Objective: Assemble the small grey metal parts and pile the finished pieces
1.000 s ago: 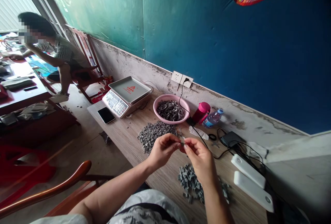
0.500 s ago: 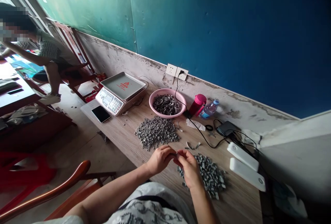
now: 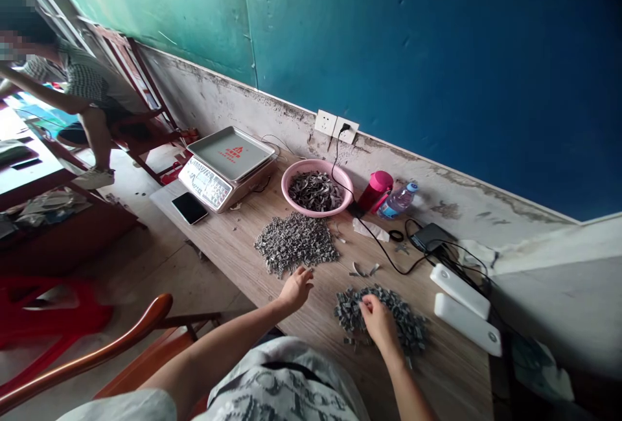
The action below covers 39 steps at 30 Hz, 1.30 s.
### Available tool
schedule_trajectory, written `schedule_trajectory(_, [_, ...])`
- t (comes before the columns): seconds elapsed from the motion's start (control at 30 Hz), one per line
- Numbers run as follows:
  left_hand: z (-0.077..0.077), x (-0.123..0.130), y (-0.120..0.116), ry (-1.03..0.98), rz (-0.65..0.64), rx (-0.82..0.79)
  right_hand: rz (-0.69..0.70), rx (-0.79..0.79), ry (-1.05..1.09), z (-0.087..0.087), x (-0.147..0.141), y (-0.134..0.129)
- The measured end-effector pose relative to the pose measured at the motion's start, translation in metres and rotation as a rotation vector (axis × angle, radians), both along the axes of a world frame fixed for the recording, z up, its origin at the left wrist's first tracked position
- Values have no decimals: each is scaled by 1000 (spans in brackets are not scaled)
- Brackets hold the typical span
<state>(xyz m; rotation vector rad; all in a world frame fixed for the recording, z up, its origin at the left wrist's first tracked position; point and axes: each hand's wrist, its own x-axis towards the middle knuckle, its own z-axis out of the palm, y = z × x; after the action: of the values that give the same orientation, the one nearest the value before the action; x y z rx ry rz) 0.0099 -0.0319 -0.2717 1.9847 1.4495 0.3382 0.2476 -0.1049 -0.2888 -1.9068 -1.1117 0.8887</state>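
- A person in a pale shirt with dark print (image 3: 286, 388) sat at a wood-grained table (image 3: 230, 230), forearms reaching forward over it, bare hands apart.
- The right hand (image 3: 380, 322) was bent over the pile of dark grey pieces (image 3: 408, 327), thumb and forefinger drawn close together; whether they pinched a piece could not be told.
- The left hand (image 3: 296, 290), fingers loosely curled, was at the near edge of the pile of small light grey pieces (image 3: 294, 246); whether it held one could not be told.
- Between the two piles and slightly beyond lay a few loose strips (image 3: 362, 271).
- To the right of the dark pile, two white oblong devices (image 3: 466, 324) lay side by side.
- On the left of the table, a black-screened phone (image 3: 189, 207) lay beside a weighing scale (image 3: 223, 168).
- Behind the light pile stood a pink basket (image 3: 286, 191) of dark curled strips (image 3: 315, 191).
- A red flask (image 3: 375, 191) and a clear bottle (image 3: 398, 201) stood right of the basket.
- Farther off, at far left, another person (image 3: 85, 84) sat at a second table.
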Motion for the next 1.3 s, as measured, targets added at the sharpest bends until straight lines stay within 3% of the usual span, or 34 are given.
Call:
schedule_trajectory(0.2, [-12,5,26,162,-137,71,8,53,-201,-5,-5,70])
schedule_trajectory(0.33, [-16,10,32,236,-194,79,18,35,-195,-12,-10,91])
schedule_trajectory(0.5, [-14,9,32,261,-231,95,-10,64,-51,-10,-5,92])
schedule_trajectory(0.7, [-15,4,26,180,-237,91,-110,87,315,0,-15,76])
schedule_trajectory(0.93, [-8,6,26,-96,-84,-40,-174,68,678,9,-44,44])
schedule_trajectory(1.03, [2,12,26,-286,60,-134,-172,75,769,20,-50,37])
schedule_trajectory(1.13, [24,26,25,-517,218,-268,-145,110,844,41,-52,35])
schedule_trajectory(1.3, [86,50,20,-1005,302,-524,-73,232,927,98,-50,34])
